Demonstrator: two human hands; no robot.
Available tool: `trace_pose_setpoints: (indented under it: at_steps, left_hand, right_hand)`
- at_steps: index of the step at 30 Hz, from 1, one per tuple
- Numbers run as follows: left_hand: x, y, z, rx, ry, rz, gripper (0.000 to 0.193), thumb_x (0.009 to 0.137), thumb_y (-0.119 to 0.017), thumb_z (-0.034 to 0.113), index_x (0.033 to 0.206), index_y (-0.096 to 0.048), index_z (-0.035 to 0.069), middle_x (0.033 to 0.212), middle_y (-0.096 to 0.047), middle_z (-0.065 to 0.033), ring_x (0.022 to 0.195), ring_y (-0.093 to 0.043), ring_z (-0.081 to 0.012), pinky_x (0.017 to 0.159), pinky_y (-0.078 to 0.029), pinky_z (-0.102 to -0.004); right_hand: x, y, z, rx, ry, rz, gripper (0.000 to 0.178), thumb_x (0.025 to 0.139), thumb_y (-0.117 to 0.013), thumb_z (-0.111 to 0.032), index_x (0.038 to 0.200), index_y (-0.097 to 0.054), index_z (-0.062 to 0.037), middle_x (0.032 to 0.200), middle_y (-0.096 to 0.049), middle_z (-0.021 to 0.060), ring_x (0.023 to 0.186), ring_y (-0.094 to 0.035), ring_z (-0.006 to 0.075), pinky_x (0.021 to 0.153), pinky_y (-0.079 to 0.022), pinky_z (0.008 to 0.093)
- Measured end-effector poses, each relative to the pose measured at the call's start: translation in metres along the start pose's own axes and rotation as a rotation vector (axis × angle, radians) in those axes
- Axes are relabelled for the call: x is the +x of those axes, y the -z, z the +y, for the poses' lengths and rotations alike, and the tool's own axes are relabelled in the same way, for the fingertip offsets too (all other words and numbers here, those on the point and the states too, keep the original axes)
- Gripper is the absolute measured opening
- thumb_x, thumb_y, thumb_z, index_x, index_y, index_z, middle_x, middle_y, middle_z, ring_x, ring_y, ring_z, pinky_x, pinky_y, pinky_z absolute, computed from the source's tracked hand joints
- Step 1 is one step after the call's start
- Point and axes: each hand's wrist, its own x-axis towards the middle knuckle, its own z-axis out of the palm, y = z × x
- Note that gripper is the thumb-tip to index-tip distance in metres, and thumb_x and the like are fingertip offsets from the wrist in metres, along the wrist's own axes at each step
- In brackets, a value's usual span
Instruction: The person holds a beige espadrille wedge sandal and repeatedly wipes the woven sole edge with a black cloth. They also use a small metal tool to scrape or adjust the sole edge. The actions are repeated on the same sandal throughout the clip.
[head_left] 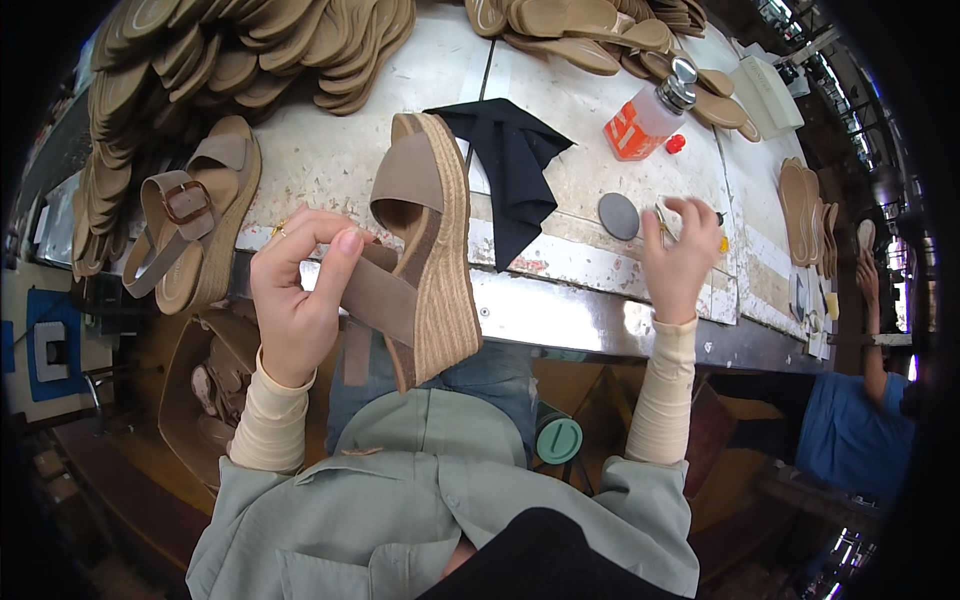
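Note:
My left hand (304,290) pinches the strap of a taupe wedge sandal (440,260) between thumb and fingers. The sandal is held up in front of me at the table edge, toe pointing away, its woven rope-covered wedge facing right. Over the table's near edge, my right hand (683,255) has its thumb and curled fingers apart. A small metal tool (662,222) shows in the gap between them; whether the fingers touch it I cannot tell. A grey disc (619,216) lies just left of that hand. Another wedge sandal (205,215), with a buckle, rests at the left.
A black cloth (512,165) lies behind the held sandal. Beyond my right hand stand a pump-top bottle (645,118) and a red cap (676,144). Tan soles (230,50) are piled at the back left, more (585,25) at the back. Another person (855,430) is at the far right.

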Motion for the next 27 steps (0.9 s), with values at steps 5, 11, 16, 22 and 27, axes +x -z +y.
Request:
trace_pose_setpoints:
  at_steps: [5,11,16,22,27]
  left_hand:
    - [-0.006,0.012,0.007,0.027,-0.021,0.040,0.009,0.081,-0.071,0.000,0.088,-0.067,-0.003,0.084,-0.065,-0.0070,0.082,-0.058,-0.0147,0.075,-0.045,-0.0262]
    - [-0.011,0.016,0.021,-0.084,0.045,0.081,0.032,0.078,-0.073,-0.002,0.109,-0.064,-0.002,0.092,-0.064,-0.0052,0.087,-0.058,-0.0123,0.082,-0.045,-0.0253]
    - [-0.001,0.014,0.028,-0.097,-0.012,0.001,0.036,0.079,-0.072,-0.001,0.114,-0.062,-0.001,0.093,-0.064,-0.0056,0.090,-0.058,-0.0120,0.083,-0.046,-0.0260]
    - [0.045,-0.022,0.044,0.168,-0.454,0.057,0.044,0.074,-0.075,0.004,0.115,-0.061,-0.001,0.097,-0.068,-0.0118,0.091,-0.065,-0.0271,0.085,-0.049,-0.0335]
    - [0.067,-0.060,0.046,-0.151,-0.246,-0.133,0.044,0.074,-0.074,0.005,0.116,-0.061,-0.001,0.091,-0.069,-0.0101,0.086,-0.067,-0.0234,0.082,-0.050,-0.0321]
  right_hand:
    - [0.051,-0.046,-0.080,0.425,0.151,-0.178,0.024,0.077,-0.073,-0.021,0.091,-0.064,-0.0031,0.099,-0.062,0.0144,0.096,-0.058,0.0329,0.082,-0.045,0.0420]
    - [0.087,-0.134,-0.132,0.099,0.145,-0.350,0.021,0.075,-0.063,-0.012,0.094,-0.068,-0.0043,0.096,-0.064,0.0146,0.097,-0.060,0.0333,0.081,-0.047,0.0451]
    - [0.097,-0.144,-0.118,0.508,0.032,-0.076,0.012,0.081,-0.066,-0.012,0.082,-0.062,-0.0008,0.085,-0.064,0.0197,0.080,-0.063,0.0387,0.073,-0.050,0.0472]
    - [0.101,-0.021,-0.142,0.996,-0.015,-0.014,0.007,0.091,-0.054,-0.004,0.092,-0.050,0.0012,0.077,-0.061,0.0251,0.075,-0.061,0.0442,0.064,-0.046,0.0485]
    - [0.083,0.065,-0.132,1.121,0.139,-0.258,0.024,0.083,-0.070,-0.014,0.096,-0.057,0.0012,0.070,-0.062,0.0129,0.063,-0.062,0.0177,0.058,-0.048,0.0327]
